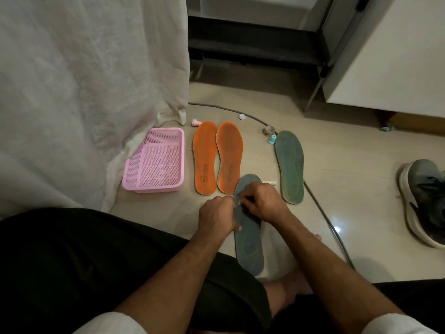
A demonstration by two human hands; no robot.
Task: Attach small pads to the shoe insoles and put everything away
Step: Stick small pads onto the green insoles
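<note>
A grey-green insole [249,247] lies lengthwise in front of me on the floor. My left hand [218,216] grips its left edge, and my right hand [262,203] pinches a small pale pad [238,202] against its upper part. A second grey-green insole [289,166] lies to the right. Two orange insoles [218,156] lie side by side further back. A pink plastic basket [155,161] stands at the left. A small white strip [269,182] lies beyond my right hand.
A white curtain [84,92] hangs at the left. A cable [325,210] curves across the tiled floor. A tape roll [269,129], a teal spool [272,139], a pink spool [195,122] and a white cap [242,116] lie beyond the insoles. A grey shoe [423,201] sits at the right.
</note>
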